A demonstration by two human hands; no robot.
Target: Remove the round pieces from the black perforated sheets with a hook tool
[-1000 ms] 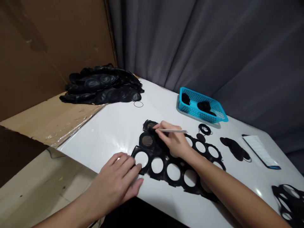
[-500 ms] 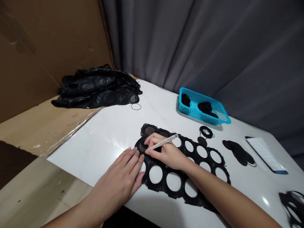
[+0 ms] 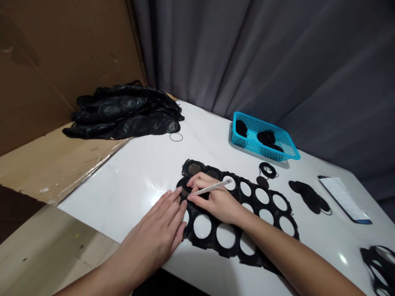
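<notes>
A black sheet point(image 3: 214, 231) with rows of large round holes lies on the white table. Dark mesh-like discs fill some openings at its far left end, one of them a disc point(image 3: 194, 168) in the corner. My left hand point(image 3: 159, 228) rests flat, fingers stretched out, on the sheet's left edge. In my right hand point(image 3: 216, 201), a slim white stick-like tool point(image 3: 212, 187) is pinched between thumb and fingers. Its tip points at a dark disc point(image 3: 185, 191) near my left fingertips; my fingers partly hide this spot. My right forearm crosses over the sheet.
A blue basket point(image 3: 262, 154) with black bundles stands at the back. Right of the sheet are a black coil point(image 3: 268, 170), dark discs point(image 3: 308, 196) and a phone-like device point(image 3: 344, 199). Black sheets point(image 3: 123, 111) are piled at left, beside a thin ring point(image 3: 176, 137).
The white tool's rear end has tipped slightly lower, while its tip stays by the same disc. My left hand holds nearly the same place. The whole view has shifted a little.
</notes>
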